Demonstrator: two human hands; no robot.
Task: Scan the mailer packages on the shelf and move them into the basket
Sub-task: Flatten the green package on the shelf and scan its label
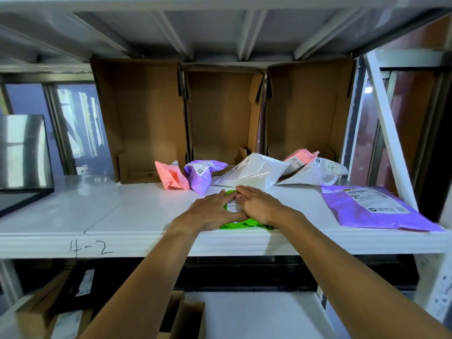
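Three open brown cardboard boxes [222, 113] stand side by side at the back of the shelf [122, 211], mouths facing forward. A dark-framed shiny panel [23, 152] sits far left. Handwritten "4-2" [91, 248] marks the front edge. Labelled cartons [44, 311] lie below.

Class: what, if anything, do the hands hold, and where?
Nothing is gripped: left hand and right hand press flat on top of the green mailer, either side of its label.

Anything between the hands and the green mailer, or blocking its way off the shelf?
Nothing visible: left hand and right hand lie on the green mailer at the front edge of the shelf. Basket not in view.
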